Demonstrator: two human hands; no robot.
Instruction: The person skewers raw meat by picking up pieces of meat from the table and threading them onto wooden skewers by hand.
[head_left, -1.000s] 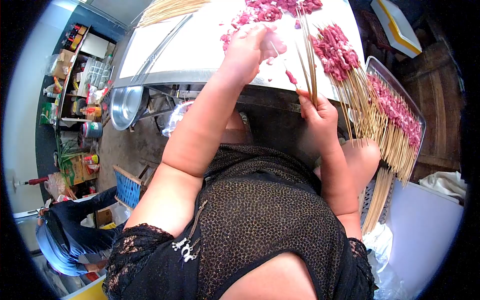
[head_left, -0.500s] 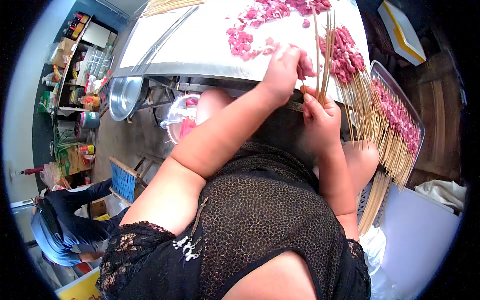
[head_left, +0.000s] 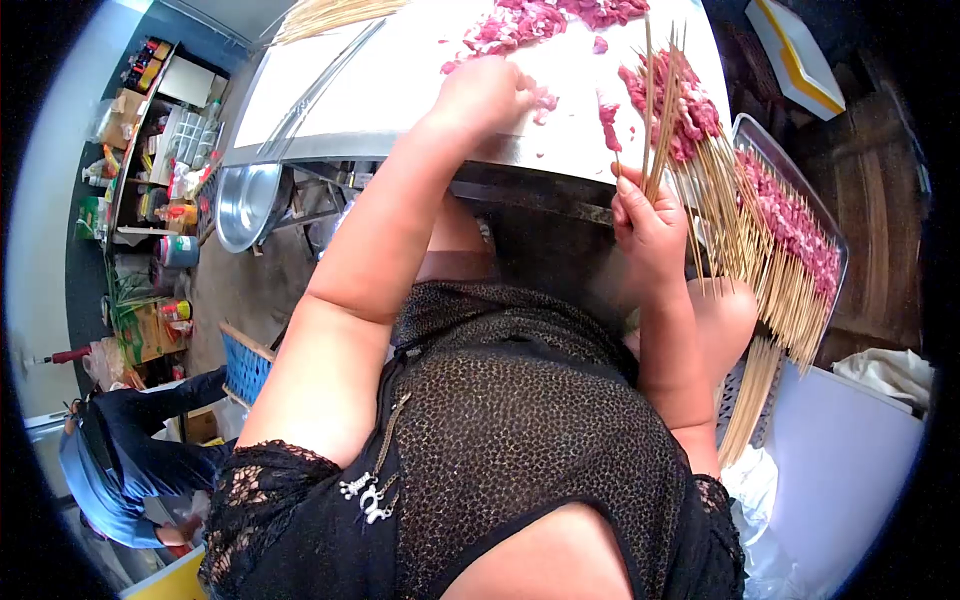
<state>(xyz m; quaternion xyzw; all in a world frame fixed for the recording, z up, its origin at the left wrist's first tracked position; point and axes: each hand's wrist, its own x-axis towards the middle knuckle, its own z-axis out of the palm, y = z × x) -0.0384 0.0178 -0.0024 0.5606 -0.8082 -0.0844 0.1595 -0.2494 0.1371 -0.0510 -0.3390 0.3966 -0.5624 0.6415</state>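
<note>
My right hand (head_left: 652, 215) is closed around several bamboo skewers (head_left: 658, 130), held upright at the table's front edge. One skewer from this hand carries a strip of raw red meat (head_left: 608, 122) near its top. My left hand (head_left: 485, 95) is over the white tabletop (head_left: 350, 105), its fingers curled down beside a small pale-pink meat piece (head_left: 545, 104). What its fingertips hold, if anything, is hidden. Loose cut meat (head_left: 520, 28) lies just beyond that hand. To the right of my right hand, a pile of loaded meat skewers (head_left: 690, 115) rests with its sticks over the edge.
A metal tray (head_left: 835, 215) of meat skewers stands at the right. Bare skewers (head_left: 755, 400) lie below it. Metal rods (head_left: 325, 85) and more sticks (head_left: 330, 18) are on the table's left. A metal basin (head_left: 245, 205) sits under that side. Another person (head_left: 140, 450) bends at lower left.
My left hand has moved left, away from my right hand, to the loose meat. The meat on the skewer in my right hand now shows. My right hand has barely moved.
</note>
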